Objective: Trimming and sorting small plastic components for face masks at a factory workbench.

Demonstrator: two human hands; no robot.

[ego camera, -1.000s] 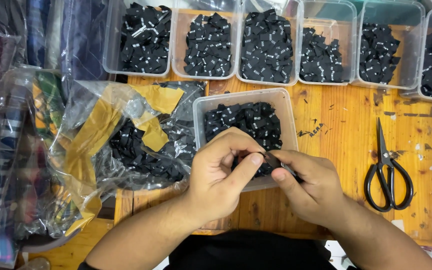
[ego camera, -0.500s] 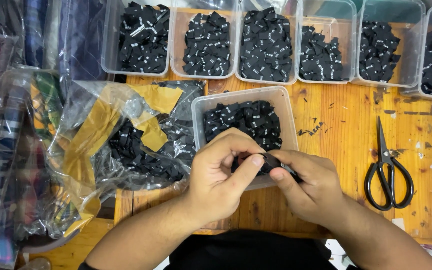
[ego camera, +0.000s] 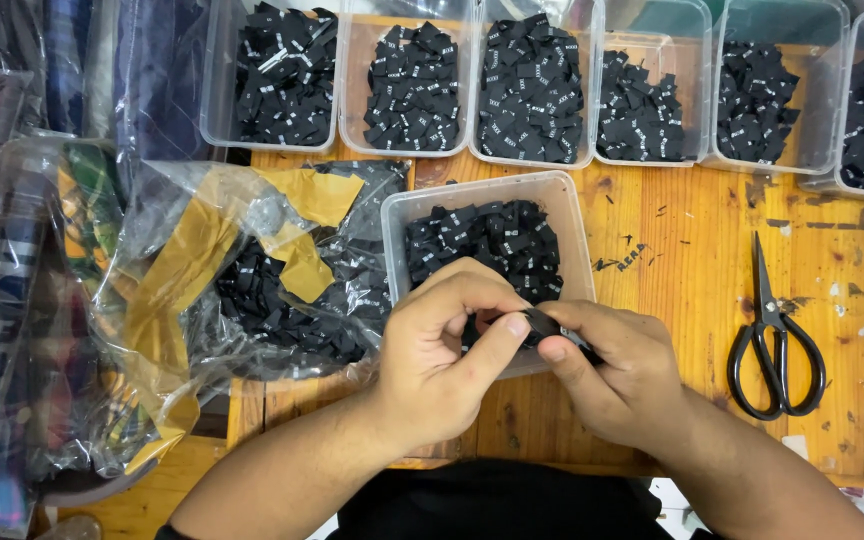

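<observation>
My left hand (ego camera: 447, 360) and my right hand (ego camera: 617, 375) meet over the near edge of a clear plastic tub (ego camera: 567, 215) that holds several small black fabric labels. Both hands pinch one small black label (ego camera: 542, 325) between thumbs and forefingers. The label is mostly hidden by my fingers. The tub stands on an orange wooden table (ego camera: 692, 290).
A row of clear tubs (ego camera: 532, 90) filled with black labels lines the far edge. A crumpled clear bag (ego camera: 272, 280) with yellow tape and more black labels lies left of the tub. Black scissors (ego camera: 774, 340) lie at the right. Bagged fabrics (ego camera: 22, 300) pile at far left.
My fingers have shifted slightly on the label. Nothing else has moved.
</observation>
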